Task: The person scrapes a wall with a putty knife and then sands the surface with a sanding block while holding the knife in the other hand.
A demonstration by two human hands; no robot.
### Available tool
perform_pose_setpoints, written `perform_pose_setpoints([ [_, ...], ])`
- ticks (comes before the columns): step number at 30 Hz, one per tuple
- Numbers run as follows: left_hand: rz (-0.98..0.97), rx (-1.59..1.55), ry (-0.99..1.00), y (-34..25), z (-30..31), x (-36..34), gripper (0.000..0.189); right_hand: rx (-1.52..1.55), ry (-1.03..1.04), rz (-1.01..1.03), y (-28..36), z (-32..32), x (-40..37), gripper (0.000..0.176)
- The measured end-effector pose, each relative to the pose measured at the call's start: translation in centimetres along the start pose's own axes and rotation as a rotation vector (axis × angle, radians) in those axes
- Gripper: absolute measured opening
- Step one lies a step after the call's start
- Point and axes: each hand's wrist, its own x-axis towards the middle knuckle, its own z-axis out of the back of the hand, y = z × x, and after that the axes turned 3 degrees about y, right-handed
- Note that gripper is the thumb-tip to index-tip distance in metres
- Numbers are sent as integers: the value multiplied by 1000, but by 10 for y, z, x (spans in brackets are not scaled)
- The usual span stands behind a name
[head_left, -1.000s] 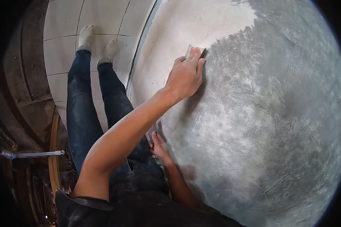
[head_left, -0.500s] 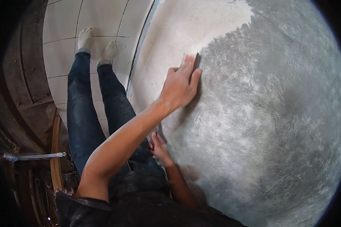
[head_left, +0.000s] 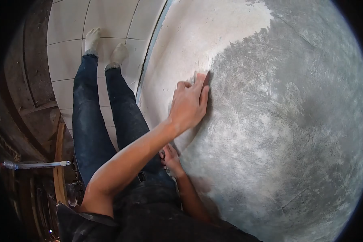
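My left hand reaches across my body to the wall, its fingers laid along a flat scraper with a thin dark edge. The blade rests against the wall where white plaster meets the bare grey concrete. Lower down, near my hip, my right hand is closed with its fingers curled. Partly covered by my left forearm, it hides what it holds, if anything.
Pale floor tiles lie beside the wall, with a bluish strip along the joint. My feet in light socks stand on the tiles. Wooden beams and a clear tube-like rod are at the left.
My left hand has slid a little down the wall in the picture with the scraper. My right hand is more covered by the left forearm.
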Motion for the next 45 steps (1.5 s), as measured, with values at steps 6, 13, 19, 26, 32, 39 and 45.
perform_pose_setpoints([
  [6,46,103,25,28,1,34,38,29,22,-55,7,-2,-6,51],
  [13,-11,72,49,29,-7,-6,38,-10,3,-32,4,-2,-2,53],
  [19,113,137,114,40,1,31,46,22,47,-36,8,-2,-5,54],
  [26,-23,159,59,34,-11,2,46,9,-14,-64,2,-2,-2,53],
  [32,42,200,88,40,-3,44,47,1,38,-40,7,-1,-3,54],
  [39,-121,15,-25,18,-6,15,38,-5,-21,-69,5,-4,-3,53],
  [45,-56,8,14,31,-1,39,45,-10,18,-38,9,-2,-5,49],
])
